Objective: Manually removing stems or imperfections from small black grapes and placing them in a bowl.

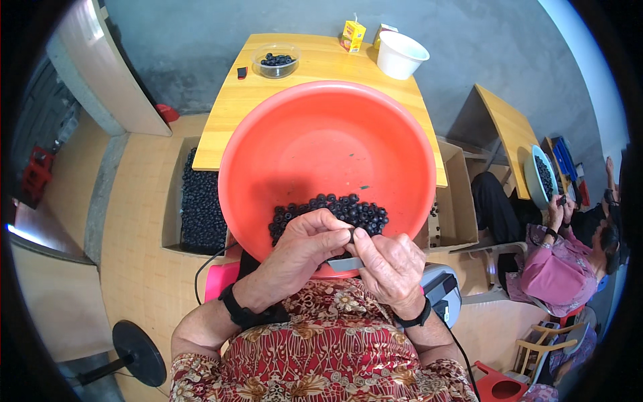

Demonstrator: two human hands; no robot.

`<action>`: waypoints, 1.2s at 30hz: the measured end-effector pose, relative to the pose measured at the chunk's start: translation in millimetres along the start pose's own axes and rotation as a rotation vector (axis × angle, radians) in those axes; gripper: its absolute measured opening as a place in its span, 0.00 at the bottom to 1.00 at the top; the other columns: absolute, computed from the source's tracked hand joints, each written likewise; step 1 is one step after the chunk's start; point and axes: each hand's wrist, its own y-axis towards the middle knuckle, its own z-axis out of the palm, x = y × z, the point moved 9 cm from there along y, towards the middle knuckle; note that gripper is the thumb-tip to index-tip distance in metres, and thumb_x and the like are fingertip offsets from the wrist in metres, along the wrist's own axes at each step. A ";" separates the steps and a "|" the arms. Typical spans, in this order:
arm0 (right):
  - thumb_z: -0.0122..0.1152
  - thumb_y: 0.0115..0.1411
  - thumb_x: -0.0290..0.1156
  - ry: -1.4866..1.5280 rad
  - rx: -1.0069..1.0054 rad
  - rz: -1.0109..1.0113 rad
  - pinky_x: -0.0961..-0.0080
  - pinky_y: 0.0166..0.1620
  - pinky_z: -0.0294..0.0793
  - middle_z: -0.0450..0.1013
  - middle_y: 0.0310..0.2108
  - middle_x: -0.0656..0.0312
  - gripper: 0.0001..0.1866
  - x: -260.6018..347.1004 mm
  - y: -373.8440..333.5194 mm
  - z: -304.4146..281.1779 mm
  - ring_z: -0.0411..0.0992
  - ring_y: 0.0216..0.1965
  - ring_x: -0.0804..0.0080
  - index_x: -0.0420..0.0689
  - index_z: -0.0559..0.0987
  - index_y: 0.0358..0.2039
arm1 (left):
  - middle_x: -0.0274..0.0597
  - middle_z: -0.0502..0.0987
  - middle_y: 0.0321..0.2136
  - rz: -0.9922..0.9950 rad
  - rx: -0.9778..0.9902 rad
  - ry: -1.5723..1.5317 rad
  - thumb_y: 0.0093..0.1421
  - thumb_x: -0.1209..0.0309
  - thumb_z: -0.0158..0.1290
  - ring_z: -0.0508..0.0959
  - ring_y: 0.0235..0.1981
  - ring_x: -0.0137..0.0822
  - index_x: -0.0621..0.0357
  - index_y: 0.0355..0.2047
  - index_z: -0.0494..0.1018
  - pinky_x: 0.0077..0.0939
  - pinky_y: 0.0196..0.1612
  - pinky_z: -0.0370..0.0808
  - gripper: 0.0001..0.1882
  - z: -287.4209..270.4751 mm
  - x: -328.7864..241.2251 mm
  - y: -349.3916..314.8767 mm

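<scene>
Over the near rim of a large red basin, my two hands meet at the fingertips. Thumb and forefinger of my left hand are closed on a small black round part; its far side is hidden by the fingers. My right hand is closed around a flat grey blade-like tool, and its thumb tip presses against the same part. Most of the tool's handle end is covered by the fingers. Just beyond my fingers, a heap of small black ring-shaped parts lies along the basin's near side.
A wooden table bears a clear bowl of black parts, a white tub and a yellow carton. Left stands a box full of black parts; right, a cardboard box. Far right, another person works at a pale-blue basin.
</scene>
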 end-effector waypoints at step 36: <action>0.61 0.60 0.25 0.057 -0.238 0.459 0.78 0.27 0.66 0.74 0.27 0.58 0.07 -109.1 -20.9 -53.6 0.68 0.25 0.73 0.36 0.79 0.36 | 0.48 0.73 0.27 0.507 0.102 1.779 0.56 0.75 0.52 0.76 0.30 0.53 0.58 0.37 0.74 0.48 0.34 0.72 0.08 13.0 1.7 78.4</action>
